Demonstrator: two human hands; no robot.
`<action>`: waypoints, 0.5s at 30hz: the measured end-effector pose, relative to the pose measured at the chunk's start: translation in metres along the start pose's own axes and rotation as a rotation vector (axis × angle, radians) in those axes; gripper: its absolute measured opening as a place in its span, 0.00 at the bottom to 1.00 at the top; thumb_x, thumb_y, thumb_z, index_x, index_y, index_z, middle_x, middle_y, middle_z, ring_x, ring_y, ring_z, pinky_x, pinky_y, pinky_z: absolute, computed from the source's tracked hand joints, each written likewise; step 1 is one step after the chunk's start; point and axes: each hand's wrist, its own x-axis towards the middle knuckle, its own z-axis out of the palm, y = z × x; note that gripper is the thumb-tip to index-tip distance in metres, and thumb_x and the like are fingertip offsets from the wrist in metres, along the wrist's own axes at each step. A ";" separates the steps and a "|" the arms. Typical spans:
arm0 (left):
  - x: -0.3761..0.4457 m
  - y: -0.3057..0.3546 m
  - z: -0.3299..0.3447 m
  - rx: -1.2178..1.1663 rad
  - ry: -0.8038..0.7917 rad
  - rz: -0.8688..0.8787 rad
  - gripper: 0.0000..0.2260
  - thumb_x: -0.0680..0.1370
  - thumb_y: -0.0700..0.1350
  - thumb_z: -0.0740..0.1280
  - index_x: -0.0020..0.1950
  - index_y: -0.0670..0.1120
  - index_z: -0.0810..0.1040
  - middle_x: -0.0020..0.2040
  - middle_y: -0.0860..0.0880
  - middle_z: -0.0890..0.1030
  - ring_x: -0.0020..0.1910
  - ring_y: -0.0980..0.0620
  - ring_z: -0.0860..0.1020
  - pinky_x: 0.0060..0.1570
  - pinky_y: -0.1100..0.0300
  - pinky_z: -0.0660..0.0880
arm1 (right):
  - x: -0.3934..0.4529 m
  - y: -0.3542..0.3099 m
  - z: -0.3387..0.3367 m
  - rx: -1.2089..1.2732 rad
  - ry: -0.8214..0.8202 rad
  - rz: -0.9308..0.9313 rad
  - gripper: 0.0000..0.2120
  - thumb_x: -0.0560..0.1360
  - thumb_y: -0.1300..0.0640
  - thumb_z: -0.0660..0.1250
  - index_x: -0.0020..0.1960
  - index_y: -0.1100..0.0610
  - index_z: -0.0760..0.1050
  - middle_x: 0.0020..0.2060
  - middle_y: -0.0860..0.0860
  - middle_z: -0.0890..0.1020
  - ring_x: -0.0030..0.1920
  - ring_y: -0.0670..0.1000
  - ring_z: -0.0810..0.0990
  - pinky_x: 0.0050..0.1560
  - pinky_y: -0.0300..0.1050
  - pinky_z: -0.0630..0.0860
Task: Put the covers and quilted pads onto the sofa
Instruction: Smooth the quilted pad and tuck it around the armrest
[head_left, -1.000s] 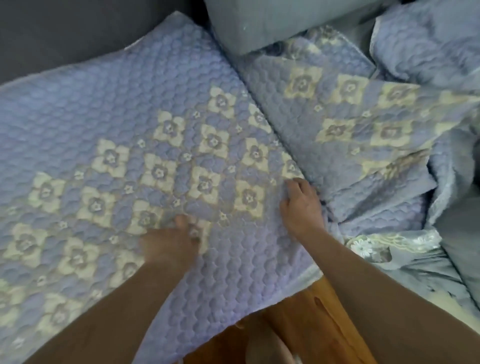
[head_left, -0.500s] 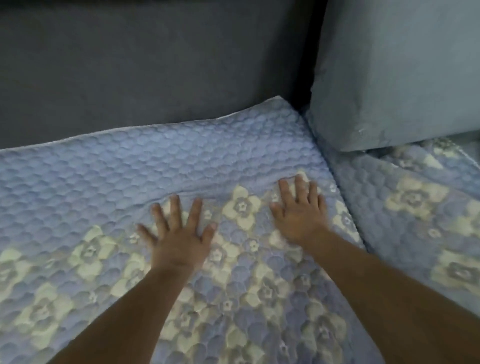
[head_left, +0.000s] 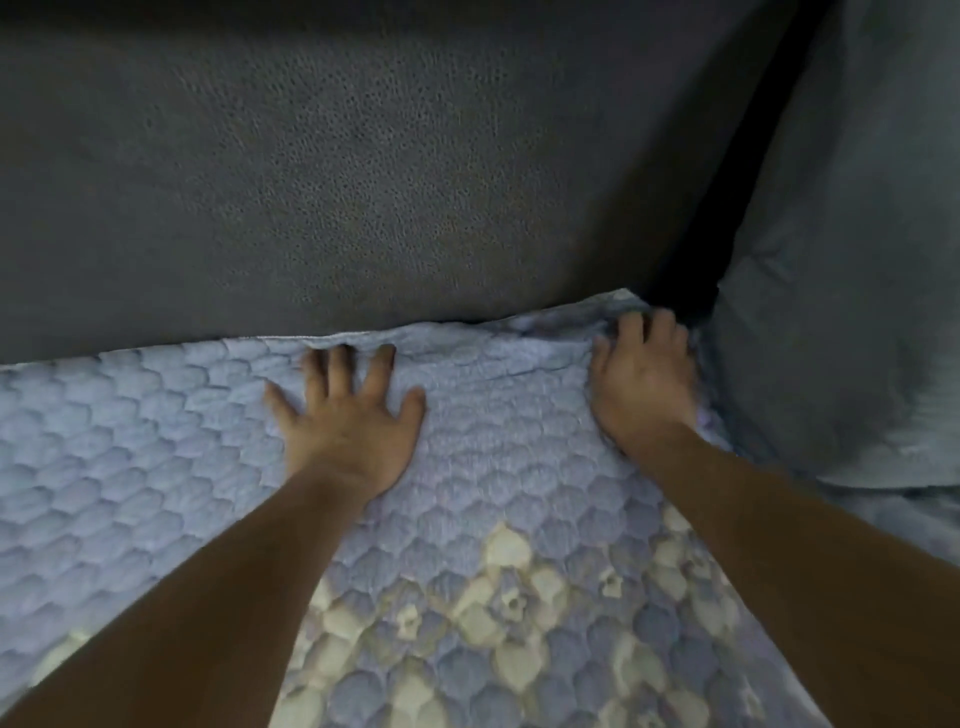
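Note:
A lavender quilted pad (head_left: 156, 441) with cream flower patches lies flat on the sofa seat, its far edge against the dark grey backrest (head_left: 363, 171). My left hand (head_left: 348, 415) lies flat on the pad with fingers spread, fingertips at the far edge. My right hand (head_left: 644, 379) presses the pad's far right corner, its fingers bent down into the gap beside the cushion; the fingertips are hidden in the fold.
A grey-blue back cushion (head_left: 841, 312) stands at the right, with a dark gap (head_left: 727, 208) between it and the backrest. A strip of another quilted pad (head_left: 883, 514) shows under the cushion at the right edge.
Both hands have slid forward across the pad from the flower area to its far edge by the backrest. The right hand reached the far right corner. The view moved closer.

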 end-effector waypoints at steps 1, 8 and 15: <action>-0.001 -0.001 0.000 -0.004 0.009 0.003 0.31 0.77 0.70 0.39 0.79 0.64 0.41 0.82 0.51 0.47 0.81 0.43 0.42 0.73 0.30 0.42 | 0.016 0.001 -0.010 0.090 0.038 0.045 0.13 0.81 0.55 0.60 0.57 0.65 0.72 0.54 0.67 0.74 0.49 0.67 0.76 0.45 0.58 0.74; -0.005 -0.005 0.004 -0.065 0.100 0.027 0.28 0.79 0.66 0.43 0.79 0.63 0.46 0.81 0.48 0.52 0.81 0.43 0.45 0.74 0.31 0.44 | 0.079 0.015 -0.027 0.160 -0.414 0.194 0.14 0.80 0.57 0.65 0.59 0.67 0.75 0.58 0.64 0.79 0.58 0.63 0.78 0.52 0.47 0.75; -0.003 -0.008 0.006 -0.056 0.138 0.111 0.28 0.80 0.61 0.44 0.81 0.60 0.46 0.81 0.51 0.54 0.81 0.44 0.47 0.76 0.36 0.42 | 0.070 0.002 -0.012 0.303 0.062 0.548 0.18 0.77 0.64 0.66 0.63 0.69 0.68 0.58 0.68 0.77 0.59 0.68 0.78 0.55 0.56 0.75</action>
